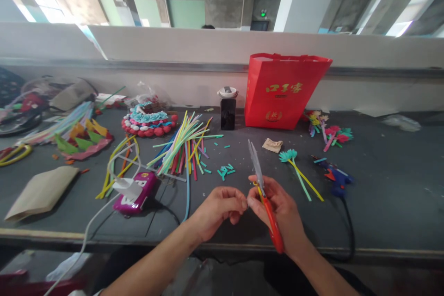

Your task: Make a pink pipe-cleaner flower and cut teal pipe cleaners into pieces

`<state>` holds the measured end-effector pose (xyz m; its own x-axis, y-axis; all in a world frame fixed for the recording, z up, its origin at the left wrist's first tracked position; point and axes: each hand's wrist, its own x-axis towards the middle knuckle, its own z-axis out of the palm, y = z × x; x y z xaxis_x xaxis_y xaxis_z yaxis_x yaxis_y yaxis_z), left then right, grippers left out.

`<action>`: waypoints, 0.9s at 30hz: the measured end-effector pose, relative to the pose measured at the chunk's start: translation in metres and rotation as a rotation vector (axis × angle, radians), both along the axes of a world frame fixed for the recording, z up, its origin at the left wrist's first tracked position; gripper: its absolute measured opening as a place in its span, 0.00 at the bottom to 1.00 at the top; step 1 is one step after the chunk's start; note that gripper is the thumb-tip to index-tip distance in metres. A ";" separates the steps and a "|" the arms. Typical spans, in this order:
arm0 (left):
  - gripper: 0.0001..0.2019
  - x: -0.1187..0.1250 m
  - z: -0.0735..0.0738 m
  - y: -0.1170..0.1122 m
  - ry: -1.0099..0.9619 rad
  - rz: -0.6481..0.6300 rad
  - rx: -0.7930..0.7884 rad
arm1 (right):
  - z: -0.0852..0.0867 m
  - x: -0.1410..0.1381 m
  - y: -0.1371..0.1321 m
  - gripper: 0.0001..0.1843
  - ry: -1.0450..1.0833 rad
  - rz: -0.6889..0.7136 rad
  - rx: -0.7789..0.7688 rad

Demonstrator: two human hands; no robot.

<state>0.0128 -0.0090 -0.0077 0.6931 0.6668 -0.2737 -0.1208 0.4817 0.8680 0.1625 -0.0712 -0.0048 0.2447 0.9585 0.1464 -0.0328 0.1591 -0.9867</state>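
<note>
Both hands sat at the near edge, center, fingertips meeting. The left hand (219, 207) was knuckles-up, fingers curled in, thumb and index pinched toward the right. The right hand (279, 208) had its palm turned left, fingers wrapped shut, thumb on top. The bare left forearm (156, 263) ran in from near left, angled up-right; the right forearm (322, 273) ran in from near right, angled up-left. Wrists were roughly straight. Couldn't tell whether the pinch held anything.

head view, looks forward and down, close over worktable (381, 203).
</note>
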 end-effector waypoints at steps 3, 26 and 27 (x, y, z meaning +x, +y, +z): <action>0.08 0.001 0.002 -0.001 0.046 0.068 0.161 | -0.001 0.001 0.000 0.22 -0.034 -0.061 0.001; 0.07 -0.002 0.012 -0.001 -0.051 0.374 0.095 | -0.021 -0.001 -0.001 0.22 -0.459 -0.201 0.008; 0.07 -0.003 0.014 0.000 -0.080 0.387 0.060 | -0.025 -0.002 -0.002 0.21 -0.514 -0.188 0.020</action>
